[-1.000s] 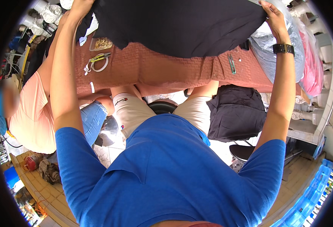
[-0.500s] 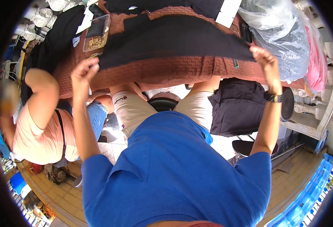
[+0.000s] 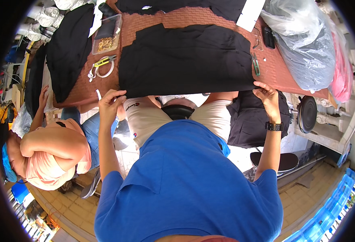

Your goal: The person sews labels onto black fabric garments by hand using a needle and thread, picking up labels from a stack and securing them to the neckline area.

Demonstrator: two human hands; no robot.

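A wide piece of black fabric (image 3: pixel 185 60) lies on the brown textured table cover, its near edge drawn straight along the table's front. My left hand (image 3: pixel 111 101) pinches the near left corner between thumb and fingers. At the near right corner, my right hand (image 3: pixel 268 99) grips the fabric the same way. Green-handled thread snips (image 3: pixel 255 64) lie just right of the fabric. To its left are yellow-handled scissors (image 3: pixel 103 61) beside a white ring of tape (image 3: pixel 106 69).
A clear plastic box (image 3: pixel 107 40) holds small gold-coloured pieces. More black cloth (image 3: pixel 69 52) lies at left. Bulging plastic bags (image 3: pixel 302 44) fill the right end. A person in a peach top (image 3: pixel 56 155) sits at my left. Folded black cloth (image 3: pixel 256 121) rests below the table edge.
My hands have come down toward me, bringing the fabric's near edge to the table's front; the fabric now lies flatter. The person at left has lowered the raised arm.
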